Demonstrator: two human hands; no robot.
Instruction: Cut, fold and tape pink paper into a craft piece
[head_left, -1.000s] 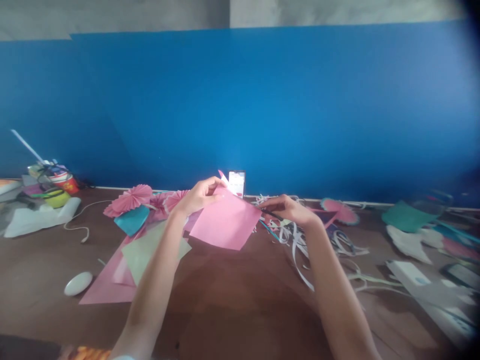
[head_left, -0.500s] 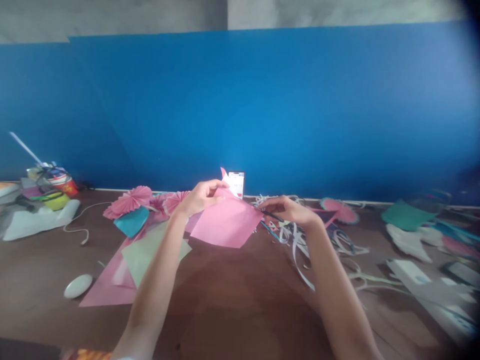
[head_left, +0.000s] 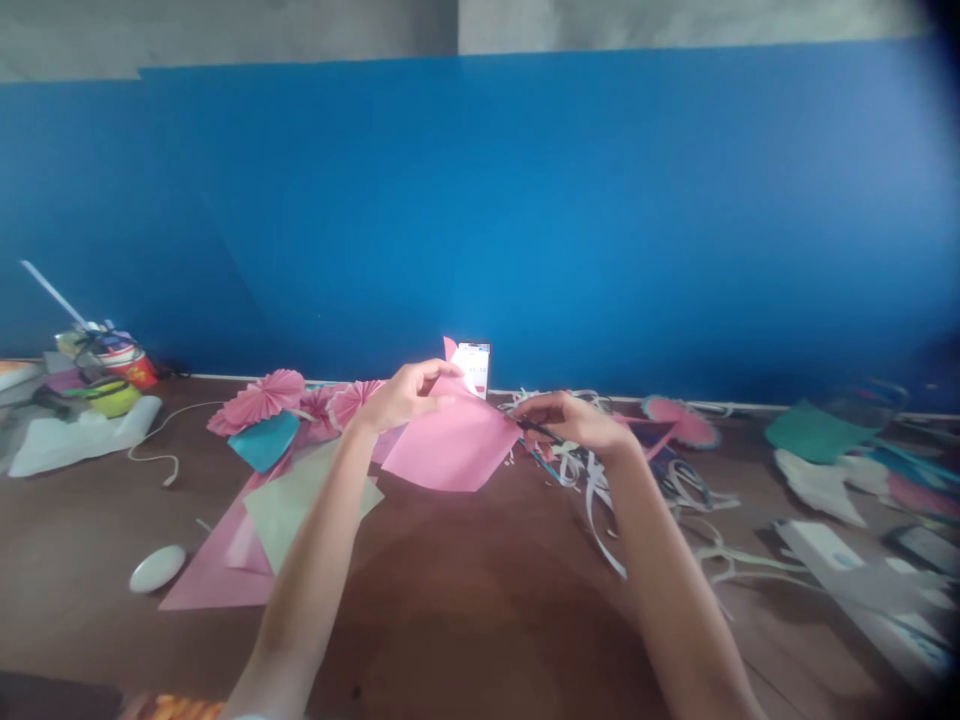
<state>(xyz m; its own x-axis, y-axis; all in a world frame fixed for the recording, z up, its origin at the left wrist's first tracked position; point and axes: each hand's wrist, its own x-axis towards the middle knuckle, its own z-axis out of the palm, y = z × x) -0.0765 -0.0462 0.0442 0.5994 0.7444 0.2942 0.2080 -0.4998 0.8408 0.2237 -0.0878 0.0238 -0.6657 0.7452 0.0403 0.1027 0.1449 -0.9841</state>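
Note:
A pink sheet of paper (head_left: 454,445) is raised above the brown table. My left hand (head_left: 411,395) is closed on its upper left edge, pinching it between thumb and fingers. At the sheet's right corner, my right hand (head_left: 574,420) is wrapped around dark-handled scissors (head_left: 541,432); the blades lie along the paper's upper right edge and are hard to make out. Behind the sheet stands a lit phone (head_left: 475,368), its lower part hidden by the paper. White paper strips (head_left: 596,490) are tangled below my right hand.
Pink folded paper fans (head_left: 264,397), a teal paper piece (head_left: 264,442) and pale green sheets (head_left: 296,500) lie to the left. A white oval object (head_left: 157,569) is near them. Farther right are a pink rounded piece (head_left: 682,421) and green paper (head_left: 817,432). A blue panel (head_left: 480,210) closes off the back.
The right hand and scissors have shifted slightly left along the paper's edge. The sheet's right corner has moved a little left as well; the left hand keeps its hold.

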